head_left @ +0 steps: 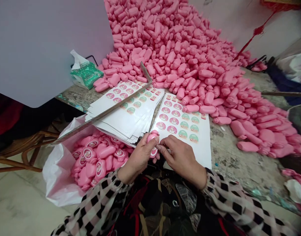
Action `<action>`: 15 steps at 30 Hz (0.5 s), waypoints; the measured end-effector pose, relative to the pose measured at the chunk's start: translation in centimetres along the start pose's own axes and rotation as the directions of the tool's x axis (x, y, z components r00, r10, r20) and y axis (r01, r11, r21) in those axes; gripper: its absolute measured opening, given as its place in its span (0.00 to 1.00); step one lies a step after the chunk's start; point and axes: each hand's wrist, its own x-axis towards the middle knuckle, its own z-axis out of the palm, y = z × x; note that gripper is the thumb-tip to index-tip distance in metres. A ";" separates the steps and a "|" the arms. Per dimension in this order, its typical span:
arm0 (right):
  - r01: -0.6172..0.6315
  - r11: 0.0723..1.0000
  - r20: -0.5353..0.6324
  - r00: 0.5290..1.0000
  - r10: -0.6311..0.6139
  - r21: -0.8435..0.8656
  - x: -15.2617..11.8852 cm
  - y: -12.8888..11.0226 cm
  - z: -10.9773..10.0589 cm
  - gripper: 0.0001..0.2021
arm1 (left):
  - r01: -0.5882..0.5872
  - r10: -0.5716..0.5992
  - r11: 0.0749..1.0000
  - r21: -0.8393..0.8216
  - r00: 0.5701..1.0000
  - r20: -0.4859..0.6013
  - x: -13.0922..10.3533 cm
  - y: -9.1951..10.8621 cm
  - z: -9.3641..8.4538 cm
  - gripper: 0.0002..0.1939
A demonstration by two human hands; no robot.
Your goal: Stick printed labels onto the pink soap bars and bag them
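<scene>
My left hand [139,154] is wrapped round a small pink plastic bottle [153,137], its thumb lying across the front. A round pink sticker with a pale rim shows partly on the bottle. At the bottle's right side, my right hand [178,153] has thumb and forefinger pinched together; what lies between them is too small to make out. Just beyond the hands lies a sheet of round pink and green stickers [202,144]. To its left is a fanned stack of similar sticker sheets [120,123].
A huge heap of pink bottles [170,46] covers the table's back and right. A metal bar [108,113] crosses the stack. Below left, a white sack [54,177] holds stickered bottles. A green tissue pack [86,75] stands beside a pale panel [49,49]. A wicker chair [29,147] is at left.
</scene>
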 end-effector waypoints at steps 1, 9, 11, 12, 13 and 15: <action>-0.007 0.999 -0.013 1.000 0.007 -0.046 -0.1 0.0 -0.1 0.13 | -0.007 0.007 1.000 -0.030 1.000 -0.023 0.1 0.0 -0.1 0.18; -0.247 0.847 -0.122 0.933 0.340 0.470 0.3 1.9 0.6 0.17 | 0.096 -0.096 0.973 -0.212 0.995 0.006 0.8 0.3 0.4 0.28; -0.215 0.762 -0.114 0.928 0.354 0.611 0.3 1.4 1.8 0.19 | 0.093 -0.097 0.975 -0.203 0.995 -0.010 0.8 -0.3 1.2 0.28; -0.208 0.719 -0.084 0.934 0.347 0.663 0.4 1.1 2.3 0.20 | 0.097 -0.103 0.978 -0.186 0.994 -0.028 0.7 -0.5 1.6 0.29; -0.197 0.682 -0.061 0.941 0.334 0.704 0.4 0.8 2.8 0.18 | 0.105 -0.113 0.980 -0.166 0.993 -0.040 0.5 -0.6 1.9 0.29; -0.150 0.640 -0.068 0.951 0.302 0.754 0.5 0.6 3.3 0.14 | 0.134 -0.140 0.982 -0.130 0.989 -0.036 -0.2 -0.6 2.1 0.29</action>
